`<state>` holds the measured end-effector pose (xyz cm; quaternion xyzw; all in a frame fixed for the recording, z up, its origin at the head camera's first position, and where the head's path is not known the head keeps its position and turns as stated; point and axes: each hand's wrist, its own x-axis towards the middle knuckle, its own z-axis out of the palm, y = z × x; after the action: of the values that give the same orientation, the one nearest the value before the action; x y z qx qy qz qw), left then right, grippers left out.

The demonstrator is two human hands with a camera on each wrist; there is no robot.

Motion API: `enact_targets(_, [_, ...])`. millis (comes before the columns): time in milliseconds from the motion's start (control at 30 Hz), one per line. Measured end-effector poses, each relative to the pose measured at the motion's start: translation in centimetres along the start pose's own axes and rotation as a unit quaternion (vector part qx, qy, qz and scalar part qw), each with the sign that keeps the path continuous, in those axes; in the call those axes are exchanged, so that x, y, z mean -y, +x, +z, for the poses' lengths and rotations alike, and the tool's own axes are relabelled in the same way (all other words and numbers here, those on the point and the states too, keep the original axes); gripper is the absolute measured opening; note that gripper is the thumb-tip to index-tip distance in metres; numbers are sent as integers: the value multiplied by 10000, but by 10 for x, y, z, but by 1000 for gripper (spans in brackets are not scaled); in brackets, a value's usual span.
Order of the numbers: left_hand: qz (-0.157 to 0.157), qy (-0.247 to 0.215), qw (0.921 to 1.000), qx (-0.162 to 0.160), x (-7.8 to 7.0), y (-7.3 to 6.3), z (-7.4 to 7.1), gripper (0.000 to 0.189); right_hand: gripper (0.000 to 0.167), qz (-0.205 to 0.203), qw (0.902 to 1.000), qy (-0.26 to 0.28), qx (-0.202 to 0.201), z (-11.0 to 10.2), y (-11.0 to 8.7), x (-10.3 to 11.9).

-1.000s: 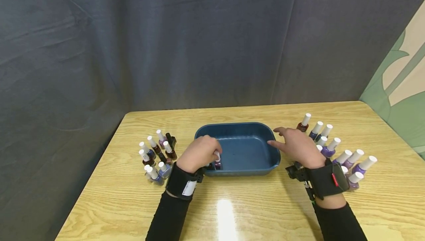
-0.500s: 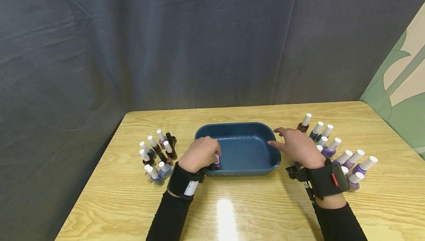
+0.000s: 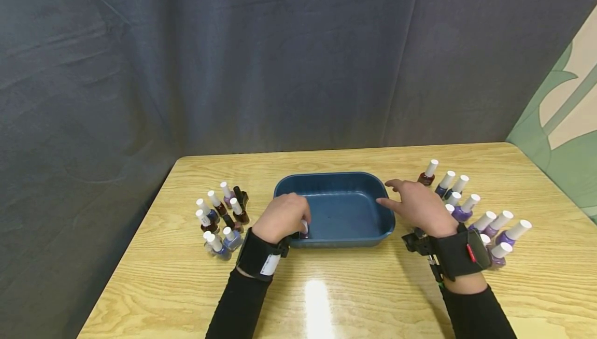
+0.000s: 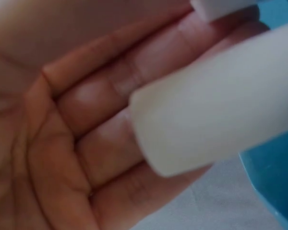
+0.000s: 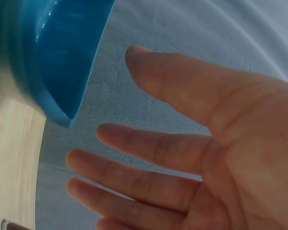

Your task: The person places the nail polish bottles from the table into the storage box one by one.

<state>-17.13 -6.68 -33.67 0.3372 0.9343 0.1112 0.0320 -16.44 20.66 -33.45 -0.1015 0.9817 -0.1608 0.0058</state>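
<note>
Inside the left end of a blue plastic tray [image 3: 342, 243], my left hand [image 3: 282, 218] pinches a nail polish bottle [image 3: 305, 229] with a white cap and dark purple glass. The left wrist view shows that cap [image 4: 223, 7] at the fingertips. A larger white cap [image 4: 216, 105] looms close to that camera in front of the curled fingers; its bottle is out of frame. My right hand [image 3: 417, 207] hovers at the tray's right rim, fingers spread and loosely bent. In the right wrist view nothing lies between its thumb and fingers.
On the left of the wooden table [image 3: 186, 297], several nail polish bottles [image 3: 235, 213] stand in a cluster, some black-capped. Another cluster of white-capped bottles [image 3: 462, 213] stands on the right, partly behind the right hand and wrist. A dark grey cloth [image 3: 298, 59] hangs behind the table.
My left hand has shifted slightly, and the bottle it holds has gone lower, with less of it showing. The right hand has stayed in place.
</note>
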Motion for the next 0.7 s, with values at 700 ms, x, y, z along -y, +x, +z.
enact_targets(700, [-279, -295, 9990, 181, -1, -4, -5, 8, 53, 24, 10000, 5, 64, 1, 2, -2])
